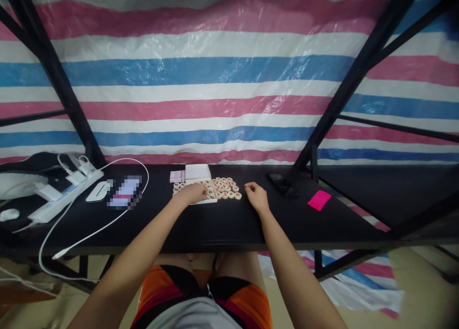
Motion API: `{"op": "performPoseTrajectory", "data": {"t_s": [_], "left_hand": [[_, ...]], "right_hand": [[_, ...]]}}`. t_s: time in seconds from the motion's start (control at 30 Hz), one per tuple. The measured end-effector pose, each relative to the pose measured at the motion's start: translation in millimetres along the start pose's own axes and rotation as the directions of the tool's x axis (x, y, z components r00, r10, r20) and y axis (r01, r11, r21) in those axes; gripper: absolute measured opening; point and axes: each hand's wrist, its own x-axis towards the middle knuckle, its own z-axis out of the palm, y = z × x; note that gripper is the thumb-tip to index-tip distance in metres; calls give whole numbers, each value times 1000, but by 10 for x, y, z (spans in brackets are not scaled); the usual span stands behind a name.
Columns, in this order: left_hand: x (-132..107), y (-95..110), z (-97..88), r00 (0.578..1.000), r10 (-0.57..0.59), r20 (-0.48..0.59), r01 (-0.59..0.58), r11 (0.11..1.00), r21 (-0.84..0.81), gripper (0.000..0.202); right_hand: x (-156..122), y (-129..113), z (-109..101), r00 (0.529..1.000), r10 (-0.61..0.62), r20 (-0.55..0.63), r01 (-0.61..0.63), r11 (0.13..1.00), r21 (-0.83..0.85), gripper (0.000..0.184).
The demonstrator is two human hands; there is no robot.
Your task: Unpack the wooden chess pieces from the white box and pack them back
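Observation:
My left hand [194, 193] is over a shallow white box [208, 202] in the middle of the black table. Its fingers are bent together at the box's right side; what is between the fingertips, if anything, is hidden. Round Chinese chess pieces with dark characters lie in rows in the box, partly covered by the hand. Several dark-marked chess pieces [176, 189] show at the left. Red-marked chess pieces [224, 189] lie grouped on the table to the box's right. Beyond them, my right hand [256, 197] rests on the table, fingers loosely bent and apart, holding nothing.
Behind the box are a white lid [198, 171] and a pinkish card [177, 176]. At left lie a phone [125, 191], a white device [96, 191], a power strip [66, 200] and a white cable [93, 234]. A dark phone [279, 182] and pink packet [319, 200] lie at right.

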Motion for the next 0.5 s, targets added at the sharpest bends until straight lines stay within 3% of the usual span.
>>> {"op": "performPoseTrajectory", "data": {"t_s": [0.2,0.5], "left_hand": [[23,117,-43,991,-136,15,135,989,58,22],[17,172,-114,993,-113,19,111,991,77,20]], "right_hand": [[4,14,7,1000,-2,-6,2,1000,-1,26],[6,32,8,1000,-21,-14,21,1000,11,26]]}}
